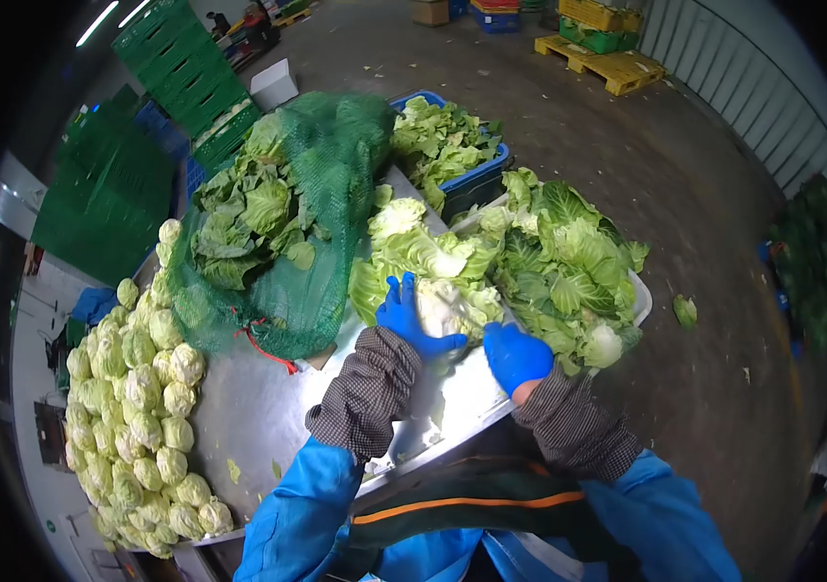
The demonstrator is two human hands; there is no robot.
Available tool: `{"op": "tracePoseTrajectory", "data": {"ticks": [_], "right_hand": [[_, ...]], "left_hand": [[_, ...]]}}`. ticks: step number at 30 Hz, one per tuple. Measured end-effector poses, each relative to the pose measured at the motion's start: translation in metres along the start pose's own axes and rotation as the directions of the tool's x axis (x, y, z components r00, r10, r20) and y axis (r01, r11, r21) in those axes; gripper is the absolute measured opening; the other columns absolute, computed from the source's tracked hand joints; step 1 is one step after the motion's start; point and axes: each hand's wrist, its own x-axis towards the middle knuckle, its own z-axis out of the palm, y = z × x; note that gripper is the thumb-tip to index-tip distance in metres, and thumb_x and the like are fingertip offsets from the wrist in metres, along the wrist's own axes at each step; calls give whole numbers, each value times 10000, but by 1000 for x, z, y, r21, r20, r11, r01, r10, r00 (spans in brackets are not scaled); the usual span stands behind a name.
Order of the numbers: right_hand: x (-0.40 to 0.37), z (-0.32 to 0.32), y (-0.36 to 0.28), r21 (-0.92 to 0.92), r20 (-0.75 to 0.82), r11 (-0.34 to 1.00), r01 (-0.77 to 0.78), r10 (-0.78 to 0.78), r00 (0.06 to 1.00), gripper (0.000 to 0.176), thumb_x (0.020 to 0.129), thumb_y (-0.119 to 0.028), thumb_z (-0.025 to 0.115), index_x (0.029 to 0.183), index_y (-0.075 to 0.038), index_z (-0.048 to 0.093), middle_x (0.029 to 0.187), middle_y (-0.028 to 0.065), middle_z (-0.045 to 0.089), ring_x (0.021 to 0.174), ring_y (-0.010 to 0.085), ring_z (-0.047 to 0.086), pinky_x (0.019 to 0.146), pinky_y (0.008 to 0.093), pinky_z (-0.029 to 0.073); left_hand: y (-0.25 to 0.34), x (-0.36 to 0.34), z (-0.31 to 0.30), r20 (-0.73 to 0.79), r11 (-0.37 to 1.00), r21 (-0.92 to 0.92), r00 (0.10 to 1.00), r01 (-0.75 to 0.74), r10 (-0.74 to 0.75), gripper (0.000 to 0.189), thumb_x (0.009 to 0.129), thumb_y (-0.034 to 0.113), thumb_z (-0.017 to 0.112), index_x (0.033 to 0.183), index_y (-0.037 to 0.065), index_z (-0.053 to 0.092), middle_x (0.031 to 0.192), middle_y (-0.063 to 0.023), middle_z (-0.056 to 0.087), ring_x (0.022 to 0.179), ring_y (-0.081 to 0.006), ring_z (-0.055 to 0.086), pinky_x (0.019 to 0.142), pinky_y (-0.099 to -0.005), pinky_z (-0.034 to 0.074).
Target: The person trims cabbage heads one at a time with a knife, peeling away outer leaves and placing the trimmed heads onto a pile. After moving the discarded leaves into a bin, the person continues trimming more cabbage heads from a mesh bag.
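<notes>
My left hand [412, 318] cups one cauliflower [450, 303], my right hand [516, 355] curls shut; trimmed heads [132, 417] pile left, net sack [283, 223] holds more.

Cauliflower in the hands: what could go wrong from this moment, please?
1. The left hand grips the cauliflower near the table edge, with the right hand beside it; it might slip off.
2. The leaf heap rises above its tray; leaves may spill, as one leaf already lies on the floor.
</notes>
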Motion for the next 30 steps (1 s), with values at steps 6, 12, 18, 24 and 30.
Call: {"op": "tracePoseTrajectory", "data": {"ticks": [6,12,18,24,30], "right_hand": [[18,9,-6,-4,12,998,-67,67,998,146,857,-164,498,940,-64,566,755,159,626,645,321,652,564,444,522],[57,7,4,20,192,982,-188,181,965,184,894,-150,462,989,-44,579,933,202,660,844,349,669,686,429,550],[84,4,32,8,322,998,-68,62,945,254,929,-221,460,1017,-36,611,991,192,652,838,338,673,694,432,553],[70,2,-6,-24,2,998,-60,60,998,427,874,-334,558,1188,-59,468,993,195,619,818,300,667,686,404,545],[92,42,25,143,269,955,-259,214,939,441,849,-329,590,1207,-105,464,1034,211,623,908,395,613,803,475,491]], "left_hand": [[29,29,-14,186,973,129,960,190,-211,1373,482,741,732,1450,-8,110,1451,-340,182,1339,-435,284,1094,-446,286],[27,34,-1,85,971,60,968,232,-236,1336,497,766,700,1431,-32,176,1403,-364,265,1310,-458,317,1080,-467,299],[9,13,24,-57,994,68,995,83,-79,1315,496,688,752,1429,-32,168,1426,-360,216,1294,-447,343,1076,-446,306],[-18,0,13,-100,982,-66,981,-174,167,1328,455,616,805,1424,-44,181,1412,-361,245,1291,-451,341,1071,-466,306],[-79,-35,36,-318,830,-303,871,-467,374,1291,482,561,839,1433,-31,198,1442,-326,227,1349,-442,249,1101,-487,236]]}}
